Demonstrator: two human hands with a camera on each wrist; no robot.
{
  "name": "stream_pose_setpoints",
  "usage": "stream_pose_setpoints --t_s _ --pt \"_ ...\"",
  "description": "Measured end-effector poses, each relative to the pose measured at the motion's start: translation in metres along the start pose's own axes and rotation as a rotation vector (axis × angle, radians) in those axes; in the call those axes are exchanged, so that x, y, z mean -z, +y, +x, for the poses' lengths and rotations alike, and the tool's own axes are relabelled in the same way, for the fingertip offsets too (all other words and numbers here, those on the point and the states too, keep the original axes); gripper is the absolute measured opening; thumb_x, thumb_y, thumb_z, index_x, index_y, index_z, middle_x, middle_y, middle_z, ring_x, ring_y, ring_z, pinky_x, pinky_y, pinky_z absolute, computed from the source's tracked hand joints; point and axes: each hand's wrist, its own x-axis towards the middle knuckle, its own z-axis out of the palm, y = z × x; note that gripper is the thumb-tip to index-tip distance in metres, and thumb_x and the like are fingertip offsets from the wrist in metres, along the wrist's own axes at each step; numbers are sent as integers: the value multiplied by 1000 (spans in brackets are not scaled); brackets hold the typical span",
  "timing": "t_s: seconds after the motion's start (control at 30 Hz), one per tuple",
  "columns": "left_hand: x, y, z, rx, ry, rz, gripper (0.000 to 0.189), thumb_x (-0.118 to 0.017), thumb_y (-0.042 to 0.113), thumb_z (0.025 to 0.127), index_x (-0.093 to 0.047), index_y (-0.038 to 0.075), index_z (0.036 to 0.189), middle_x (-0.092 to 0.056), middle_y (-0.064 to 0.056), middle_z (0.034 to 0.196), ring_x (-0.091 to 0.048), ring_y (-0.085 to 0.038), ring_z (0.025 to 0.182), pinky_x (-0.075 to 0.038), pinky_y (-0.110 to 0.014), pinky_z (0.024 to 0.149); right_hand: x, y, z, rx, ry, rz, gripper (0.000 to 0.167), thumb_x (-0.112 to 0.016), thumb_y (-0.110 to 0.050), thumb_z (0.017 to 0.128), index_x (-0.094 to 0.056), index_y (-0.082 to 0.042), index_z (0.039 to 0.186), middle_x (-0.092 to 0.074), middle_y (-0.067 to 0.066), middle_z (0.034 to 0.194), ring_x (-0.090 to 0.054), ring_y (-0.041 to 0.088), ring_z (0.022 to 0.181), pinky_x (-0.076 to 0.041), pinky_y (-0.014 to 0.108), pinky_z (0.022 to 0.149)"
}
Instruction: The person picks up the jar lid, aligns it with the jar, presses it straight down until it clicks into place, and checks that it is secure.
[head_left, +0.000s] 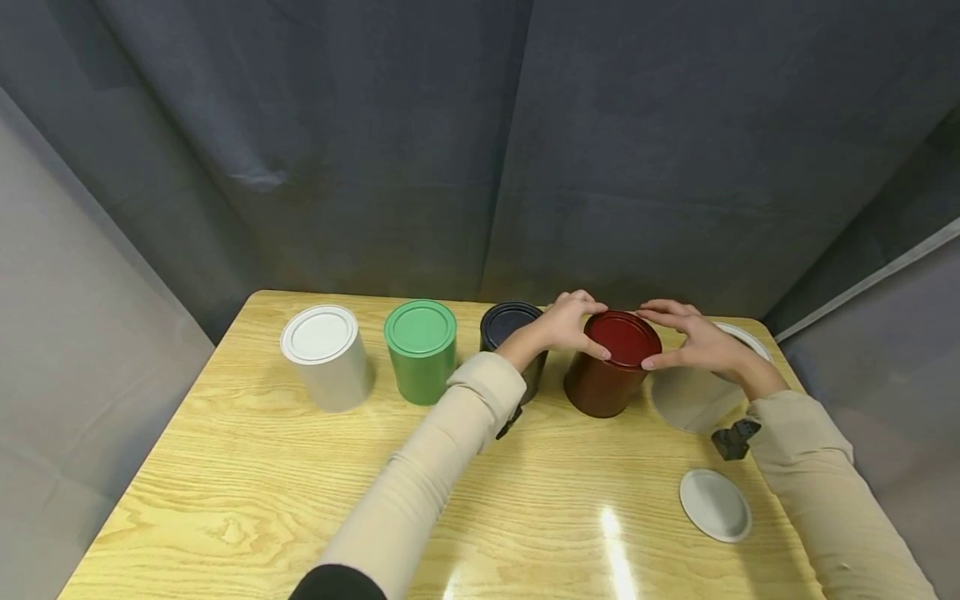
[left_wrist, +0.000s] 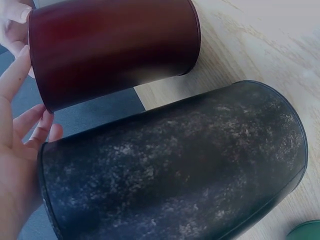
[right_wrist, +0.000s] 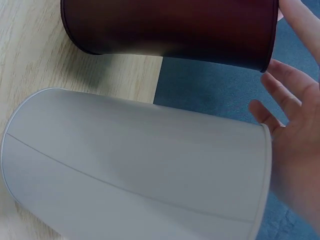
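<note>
Both hands are at the top of a dark red can (head_left: 602,387) with a round red lid (head_left: 624,340), which stands on the table. My left hand (head_left: 558,325) curls thumb and fingers about the left side of its rim. From the right, my right hand (head_left: 693,343) holds the opposite side of the rim, its thumb toward the near side. A scuffed black can (left_wrist: 175,165) stands under my left wrist. Beside the red can on the right is a pale grey can (right_wrist: 135,155), its top partly hidden by my right hand.
A green can (head_left: 422,358) and a white can (head_left: 333,375), both lidded, stand farther left in the row. A loose grey lid (head_left: 716,505) lies on the wooden table (head_left: 300,500) near the right edge. Dark curtains (head_left: 375,167) hang behind the table.
</note>
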Motion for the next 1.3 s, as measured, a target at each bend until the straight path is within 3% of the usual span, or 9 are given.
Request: stream_pose_setpoints --t_s 0.43,1.03,1.3 --pt "0 0 0 5 -6 -5 67 -72 43 74 -50 15 132 -45 0 126 -38 -18 113 -33 -31 86 -1 0 -1 22 37 23 65 -75 -25 76 -49 -1 130 -31 20 136 -20 42 122 -25 64 86" --pt "4 7 0 30 -54 109 66 -70 47 75 -51 17 131 -43 2 124 -38 -15 108 -30 -26 77 -1 -1 2 -18 -6 21 67 -75 -23 75 -47 3 130 -29 23 136 -18 44 123 -26 63 86" --pt "3 10 2 32 -51 141 67 -68 50 75 -50 19 132 -42 4 126 -35 -14 109 -28 -25 76 1 0 -2 -1 20 -35 67 -75 -27 75 -49 3 129 -31 22 135 -20 43 121 -26 62 85"
